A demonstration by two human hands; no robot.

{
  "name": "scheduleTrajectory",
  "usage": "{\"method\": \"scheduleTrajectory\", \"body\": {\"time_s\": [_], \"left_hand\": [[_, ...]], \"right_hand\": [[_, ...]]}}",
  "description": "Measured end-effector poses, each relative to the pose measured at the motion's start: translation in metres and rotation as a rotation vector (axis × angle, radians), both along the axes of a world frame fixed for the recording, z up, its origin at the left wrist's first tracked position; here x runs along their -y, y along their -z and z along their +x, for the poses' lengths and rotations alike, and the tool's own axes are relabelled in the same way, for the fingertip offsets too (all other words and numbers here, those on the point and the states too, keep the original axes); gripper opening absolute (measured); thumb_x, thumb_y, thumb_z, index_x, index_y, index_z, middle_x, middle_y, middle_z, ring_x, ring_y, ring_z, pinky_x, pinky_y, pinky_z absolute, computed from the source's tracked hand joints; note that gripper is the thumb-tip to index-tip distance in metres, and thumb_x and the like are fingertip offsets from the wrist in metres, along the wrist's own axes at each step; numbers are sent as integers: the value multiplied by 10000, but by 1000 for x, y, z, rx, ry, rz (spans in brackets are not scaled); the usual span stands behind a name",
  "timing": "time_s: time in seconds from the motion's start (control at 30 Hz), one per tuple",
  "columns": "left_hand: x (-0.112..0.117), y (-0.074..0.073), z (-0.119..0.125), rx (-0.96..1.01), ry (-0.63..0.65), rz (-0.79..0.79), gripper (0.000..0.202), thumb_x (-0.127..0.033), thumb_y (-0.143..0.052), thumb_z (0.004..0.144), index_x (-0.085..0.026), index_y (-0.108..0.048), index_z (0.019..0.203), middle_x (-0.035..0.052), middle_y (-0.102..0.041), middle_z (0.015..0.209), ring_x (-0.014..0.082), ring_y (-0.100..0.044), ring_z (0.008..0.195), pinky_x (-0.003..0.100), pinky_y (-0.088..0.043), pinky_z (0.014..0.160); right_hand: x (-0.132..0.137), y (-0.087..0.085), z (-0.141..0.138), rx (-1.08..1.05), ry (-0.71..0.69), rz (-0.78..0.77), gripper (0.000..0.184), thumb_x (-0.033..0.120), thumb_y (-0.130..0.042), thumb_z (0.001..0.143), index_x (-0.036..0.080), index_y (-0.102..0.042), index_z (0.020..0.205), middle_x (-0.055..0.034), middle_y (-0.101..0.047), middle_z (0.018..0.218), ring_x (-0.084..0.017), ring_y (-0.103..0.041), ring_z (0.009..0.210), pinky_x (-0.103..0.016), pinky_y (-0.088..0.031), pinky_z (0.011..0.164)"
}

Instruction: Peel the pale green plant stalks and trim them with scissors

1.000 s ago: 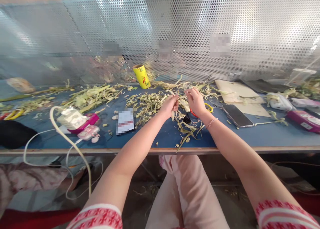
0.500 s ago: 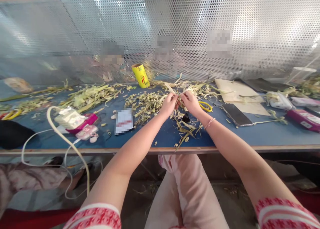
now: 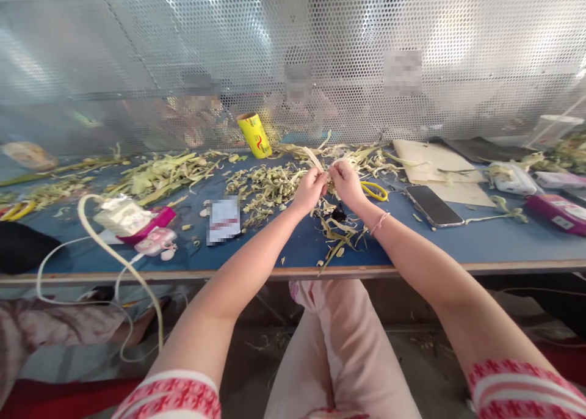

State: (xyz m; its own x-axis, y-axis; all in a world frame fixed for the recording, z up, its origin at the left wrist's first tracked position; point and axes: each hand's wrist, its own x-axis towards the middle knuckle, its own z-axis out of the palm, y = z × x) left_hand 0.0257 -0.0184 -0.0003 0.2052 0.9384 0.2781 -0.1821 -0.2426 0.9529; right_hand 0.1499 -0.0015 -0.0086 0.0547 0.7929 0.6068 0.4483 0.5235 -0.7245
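My left hand (image 3: 310, 190) and my right hand (image 3: 347, 182) meet fingertip to fingertip above the blue table (image 3: 480, 242), both pinched on a pale dry leaf strip (image 3: 315, 160) that sticks up and to the left between them. Below the hands lies a small heap of peeled strips (image 3: 341, 234) with a dark lump (image 3: 339, 213) in it. Yellow-handled scissors (image 3: 376, 191) lie just right of my right hand. A pile of chopped pale-green bits (image 3: 268, 189) sits to the left of my left hand.
A yellow roll (image 3: 254, 135) stands at the back against the perforated metal screen (image 3: 320, 58). A phone (image 3: 429, 205) and a cardboard sheet (image 3: 434, 165) lie to the right; pink items (image 3: 153, 229) and a white cable (image 3: 114, 257) to the left. People sit behind the screen.
My hands, apart a second ago, have come together and lifted slightly, both now pinching the same strip. The view has shifted a little.
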Motion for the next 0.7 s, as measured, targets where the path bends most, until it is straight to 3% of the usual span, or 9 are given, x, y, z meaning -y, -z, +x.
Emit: {"method": "scheduleTrajectory", "body": {"time_s": [0.17, 0.3, 0.5, 0.7], "left_hand": [[-2, 2, 0, -41, 19, 67, 228, -307, -630, 831, -188, -491, 694, -61, -415, 432, 56, -320, 369, 200, -195, 433], [-8, 6, 0, 3, -18, 17, 232, -335, -626, 832, -191, -486, 719, -67, -423, 446, 52, -328, 367, 191, -189, 425], [-8, 2, 4, 112, -102, -58, 258, -345, -607, 844, -193, -435, 726, -70, -443, 474, 44, -311, 358, 187, -168, 417], [-13, 6, 4, 185, -166, 22, 254, -335, -558, 876, -198, -408, 723, -71, -438, 468, 51, -330, 366, 188, -199, 414]], "right_hand": [[-3, -1, 1, -27, 6, -6, 174, 320, -490, 833, 225, -447, 693, 21, -478, 623, -141, -443, 617, -282, -378, 625], [-4, -2, 2, -15, 2, 7, 204, 322, -480, 848, 222, -464, 671, 15, -487, 618, -149, -467, 645, -289, -398, 656], [-2, -4, -1, -26, -100, 175, 250, 317, -427, 877, 209, -490, 660, -47, -593, 849, -169, -545, 864, -304, -432, 830], [2, -5, -6, -22, -140, 205, 267, 356, -430, 878, 211, -501, 666, -45, -584, 824, -174, -541, 828, -320, -440, 821]]}}
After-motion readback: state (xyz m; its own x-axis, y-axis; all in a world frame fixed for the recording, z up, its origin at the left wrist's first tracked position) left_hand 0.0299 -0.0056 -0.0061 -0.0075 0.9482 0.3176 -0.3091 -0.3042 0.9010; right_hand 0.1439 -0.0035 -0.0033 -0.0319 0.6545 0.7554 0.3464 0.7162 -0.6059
